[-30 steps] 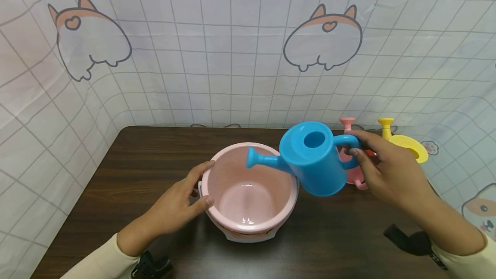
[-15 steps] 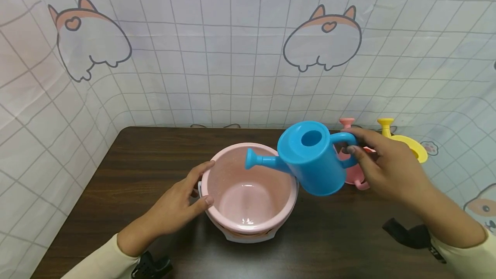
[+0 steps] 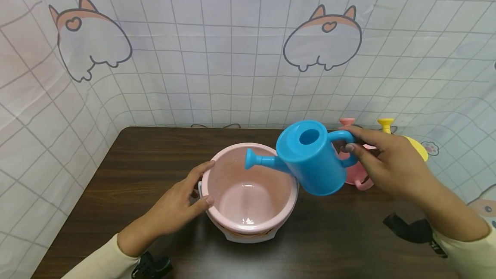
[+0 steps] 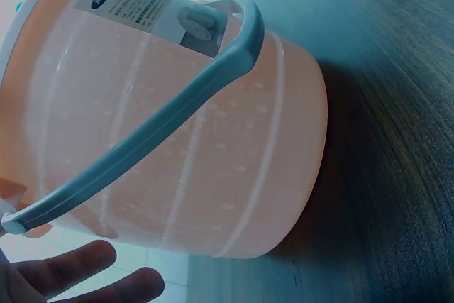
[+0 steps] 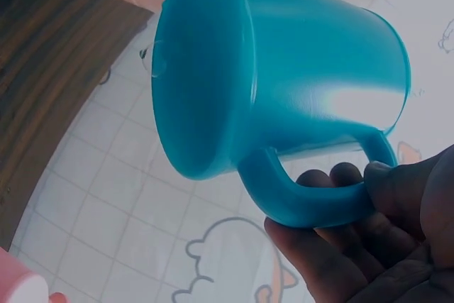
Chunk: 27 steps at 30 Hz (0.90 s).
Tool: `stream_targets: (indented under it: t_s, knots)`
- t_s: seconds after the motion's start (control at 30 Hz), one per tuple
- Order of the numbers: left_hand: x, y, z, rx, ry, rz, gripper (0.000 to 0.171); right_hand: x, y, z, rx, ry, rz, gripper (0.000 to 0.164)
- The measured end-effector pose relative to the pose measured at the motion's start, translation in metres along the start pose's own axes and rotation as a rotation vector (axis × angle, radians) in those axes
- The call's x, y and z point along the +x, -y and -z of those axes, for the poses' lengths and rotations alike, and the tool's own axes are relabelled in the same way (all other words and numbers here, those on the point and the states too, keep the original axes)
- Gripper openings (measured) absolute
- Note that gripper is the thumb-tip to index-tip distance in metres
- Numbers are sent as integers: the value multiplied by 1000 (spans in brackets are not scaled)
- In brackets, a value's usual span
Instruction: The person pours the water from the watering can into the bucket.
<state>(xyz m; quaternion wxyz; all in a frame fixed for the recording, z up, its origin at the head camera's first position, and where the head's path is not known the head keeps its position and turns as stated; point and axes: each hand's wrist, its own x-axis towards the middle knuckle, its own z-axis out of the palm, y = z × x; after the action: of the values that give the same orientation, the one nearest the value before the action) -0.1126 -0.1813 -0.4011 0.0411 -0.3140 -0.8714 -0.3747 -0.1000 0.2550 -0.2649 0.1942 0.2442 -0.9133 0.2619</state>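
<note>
Blue watering can (image 3: 321,167), qty 1: held tilted, clear of the tabletop (image 3: 162,154); spout (image 3: 271,162) above the bucket's mouth, no stream visible.
Right hand (image 3: 391,165): clamped on the can's handle (image 5: 312,205), fingers curled round it, probably because this grip makes the tilt easy to control.
Pink bucket (image 3: 248,229), qty 1: upright on the tabletop, mouth up; whether it contains water cannot be told from the glare.
Left hand (image 3: 176,206): well apart from the right, thumb and index finger spread along the bucket's left rim, seemingly to steady it rather than lift it.
Bucket handle (image 4: 163,122): lowered along the outer side, so the mouth is unobstructed.
Pink watering can (image 3: 358,173) and yellow item (image 3: 417,146), qty 2: beyond the right hand and partly hidden by it; presumably placed aside to leave working room.
Backdrop (image 3: 232,63): grid-printed sheet behind the tabletop.
</note>
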Motion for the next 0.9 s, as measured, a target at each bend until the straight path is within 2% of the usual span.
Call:
stream_targets:
  t_s: [0.4,0.9]
  knots:
    - [0,1,0,-14,5,-2,74,6,-3,5,-5,47,-10,48]
    - [0,0,-1,-19,12,19,73,8,-2,4,19,60,30,51]
